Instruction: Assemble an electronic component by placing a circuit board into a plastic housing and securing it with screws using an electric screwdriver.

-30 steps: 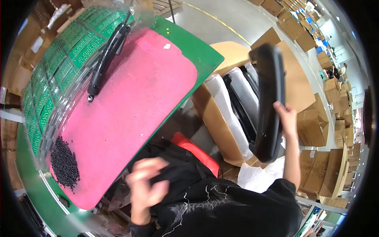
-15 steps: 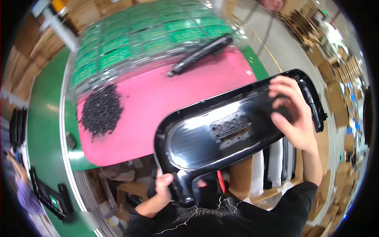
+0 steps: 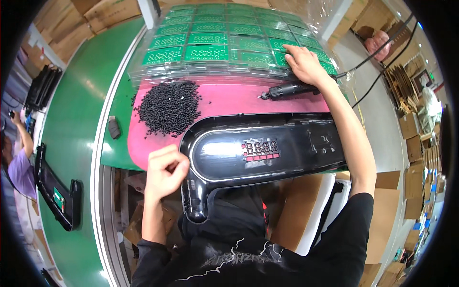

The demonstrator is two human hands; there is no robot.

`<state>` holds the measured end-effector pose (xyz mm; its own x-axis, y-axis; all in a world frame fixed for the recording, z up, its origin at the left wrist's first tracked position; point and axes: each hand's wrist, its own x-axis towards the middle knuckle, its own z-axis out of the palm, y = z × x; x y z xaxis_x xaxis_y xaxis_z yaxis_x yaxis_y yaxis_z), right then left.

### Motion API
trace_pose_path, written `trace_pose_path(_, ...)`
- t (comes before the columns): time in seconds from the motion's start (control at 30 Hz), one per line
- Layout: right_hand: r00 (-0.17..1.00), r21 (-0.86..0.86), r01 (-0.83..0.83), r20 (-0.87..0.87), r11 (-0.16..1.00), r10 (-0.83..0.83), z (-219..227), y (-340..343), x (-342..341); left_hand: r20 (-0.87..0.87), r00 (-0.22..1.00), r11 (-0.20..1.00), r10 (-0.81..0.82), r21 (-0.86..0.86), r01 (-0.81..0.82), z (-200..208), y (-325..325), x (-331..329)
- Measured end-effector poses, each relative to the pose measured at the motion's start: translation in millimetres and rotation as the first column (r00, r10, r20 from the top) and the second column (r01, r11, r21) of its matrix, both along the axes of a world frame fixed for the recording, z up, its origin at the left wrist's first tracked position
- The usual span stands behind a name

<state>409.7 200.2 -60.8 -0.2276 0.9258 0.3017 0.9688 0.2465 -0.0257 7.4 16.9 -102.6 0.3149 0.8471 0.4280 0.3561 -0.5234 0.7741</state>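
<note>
A long black plastic housing (image 3: 224, 148) with a digit-shaped cutout lies across the near edge of the pink mat, its narrower leg hanging over the edge. Close beside its left end is my left hand (image 3: 166, 172), fingers curled in a loose fist; whatever is inside is hidden. My right arm reaches over the housing's right end. Fingers stretched out, my right hand (image 3: 306, 63) rests on the green circuit boards (image 3: 208, 51), which sit in a clear plastic tray (image 3: 191, 71). Below that hand lies a black electric screwdriver (image 3: 291, 91), partly behind my forearm.
A heap of small black screws (image 3: 169, 107) covers the left of the pink mat (image 3: 224, 103). A small dark block (image 3: 114, 128) sits on the green table (image 3: 71, 115). Another black housing (image 3: 57, 191) lies farther left, near a person in purple (image 3: 21, 174). An open carton (image 3: 306, 210) stands below right.
The housing has come down from a tilted hold onto the mat's near edge. My right hand has left it for the circuit boards; my left hand has moved up beside its left end.
</note>
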Motion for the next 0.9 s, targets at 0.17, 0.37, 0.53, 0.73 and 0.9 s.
trace_pose_path(0.17, 0.986, 0.194, 0.029, 0.154, 0.981, -0.060, 13, -2, -2, 0.180, 0.970, 0.986, 0.164, -0.059, -0.155, -9, 11, 6)
trace_pose_path(0.37, 0.900, 0.485, -0.139, -0.303, 0.863, 0.315, 59, -60, -46, 0.028, 0.988, 0.985, 0.152, 0.073, -0.153, 14, 22, 7)
trace_pose_path(0.53, 0.007, 0.185, -0.588, -0.972, 0.788, 0.234, 55, -116, -119, 0.253, 0.917, 0.946, -0.307, -0.026, 0.324, 52, 47, 44)
trace_pose_path(0.73, 0.150, 0.149, -0.582, -0.947, 0.800, 0.285, 61, -145, -129, 0.355, 0.772, 0.782, -0.528, -0.151, 0.604, 62, 64, 54)
trace_pose_path(0.9, 0.332, -0.209, -0.314, -0.938, 0.926, -0.099, 65, -164, -112, -0.033, 0.880, 0.880, -0.473, 0.031, 0.474, 63, 68, 36)
